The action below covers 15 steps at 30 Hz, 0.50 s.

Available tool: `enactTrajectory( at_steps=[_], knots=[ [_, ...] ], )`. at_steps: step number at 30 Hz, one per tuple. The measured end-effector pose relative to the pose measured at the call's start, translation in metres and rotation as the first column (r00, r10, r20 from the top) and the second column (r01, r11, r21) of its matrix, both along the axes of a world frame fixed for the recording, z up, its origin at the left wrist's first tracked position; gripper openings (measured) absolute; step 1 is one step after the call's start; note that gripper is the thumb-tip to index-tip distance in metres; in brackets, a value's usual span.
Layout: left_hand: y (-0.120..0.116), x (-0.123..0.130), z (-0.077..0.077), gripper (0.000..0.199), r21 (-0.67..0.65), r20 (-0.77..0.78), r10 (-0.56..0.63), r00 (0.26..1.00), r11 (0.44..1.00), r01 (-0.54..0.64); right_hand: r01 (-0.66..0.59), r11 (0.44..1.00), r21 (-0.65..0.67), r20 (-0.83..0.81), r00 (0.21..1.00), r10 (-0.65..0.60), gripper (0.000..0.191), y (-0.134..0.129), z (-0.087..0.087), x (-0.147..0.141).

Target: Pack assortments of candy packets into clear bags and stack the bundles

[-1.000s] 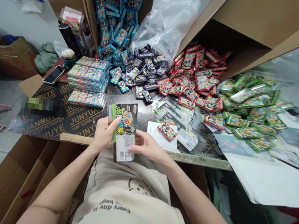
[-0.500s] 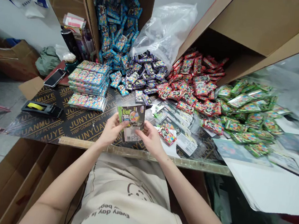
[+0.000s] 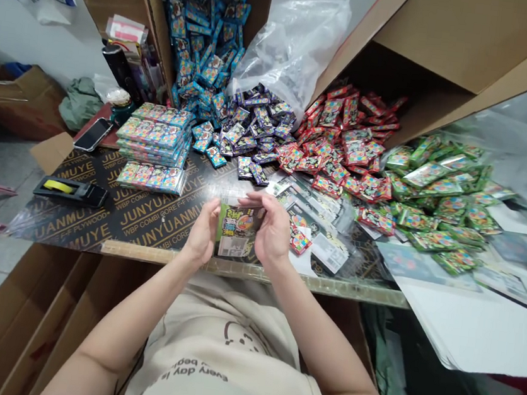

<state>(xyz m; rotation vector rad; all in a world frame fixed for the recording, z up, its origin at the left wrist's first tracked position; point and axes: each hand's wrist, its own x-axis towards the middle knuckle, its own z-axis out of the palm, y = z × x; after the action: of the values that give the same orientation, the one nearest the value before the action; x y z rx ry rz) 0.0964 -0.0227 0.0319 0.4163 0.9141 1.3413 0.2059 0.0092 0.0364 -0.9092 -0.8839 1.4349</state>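
Note:
Just above the table's front edge, a dark printed card in a clear plastic sleeve (image 3: 239, 231) is held upright between my two hands. It has green and colourful lettering, a round multicoloured picture and a pale patch below. My left hand (image 3: 203, 232) grips the left edge, its fingers mostly behind. My right hand (image 3: 275, 229) is cupped along the right edge, with fingers bent across the top. More flat sleeved cards (image 3: 307, 209) lie spread to the right of my right hand, and a small red packet (image 3: 299, 239) rests partly on them.
Heaped packets lie behind: blue (image 3: 211, 68), purple (image 3: 257, 121), red (image 3: 346, 137) and green (image 3: 439, 198). At left are stacked packet sets (image 3: 153, 140), a tape dispenser (image 3: 71, 193) and a phone (image 3: 92, 134). Cardboard boxes (image 3: 434, 33) and a clear plastic bag (image 3: 295, 42) stand behind.
The sleeved card has come lower and closer to the table's front edge. My hands have shifted from pinching it with thumbs in front to holding it along its sides.

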Motion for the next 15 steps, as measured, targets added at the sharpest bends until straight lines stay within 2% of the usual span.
enactTrajectory(
  at_steps=[2, 6, 10, 11, 13, 15],
  knots=[
    [0.001, -0.004, -0.001, 0.044, -0.030, 0.002, -0.022, 1.000, 0.999, 0.022, -0.073, 0.997, -0.030, -0.022, 0.997, 0.073, 0.016, 0.000, 0.001, 0.005],
    [0.001, -0.011, -0.002, 0.041, -0.029, -0.105, 0.015, 0.994, 0.999, -0.018, -0.192, 0.978, -0.083, -0.096, 0.978, 0.184, 0.018, 0.002, 0.004, 0.010],
    [-0.001, -0.020, 0.007, 0.028, 0.143, -0.379, 0.029, 0.925, 0.989, 0.027, -0.087, 0.996, 0.025, -0.076, 0.993, 0.089, 0.015, 0.003, -0.002, 0.011],
    [-0.003, -0.023, 0.010, 0.026, 0.221, -0.468, 0.090, 0.879, 0.975, 0.018, -0.050, 0.996, 0.078, -0.044, 0.998, 0.054, 0.013, 0.003, -0.006, 0.012],
    [-0.008, -0.028, 0.017, 0.020, 0.413, -0.635, 0.273, 0.722, 0.911, 0.018, -0.019, 0.980, 0.197, 0.051, 0.999, 0.009, 0.009, 0.000, -0.012, 0.015],
    [-0.014, -0.033, 0.023, 0.014, 0.562, -0.724, 0.421, 0.546, 0.819, 0.115, -0.043, 0.947, 0.318, 0.153, 0.988, -0.006, 0.009, -0.004, -0.017, 0.020]
  ],
)
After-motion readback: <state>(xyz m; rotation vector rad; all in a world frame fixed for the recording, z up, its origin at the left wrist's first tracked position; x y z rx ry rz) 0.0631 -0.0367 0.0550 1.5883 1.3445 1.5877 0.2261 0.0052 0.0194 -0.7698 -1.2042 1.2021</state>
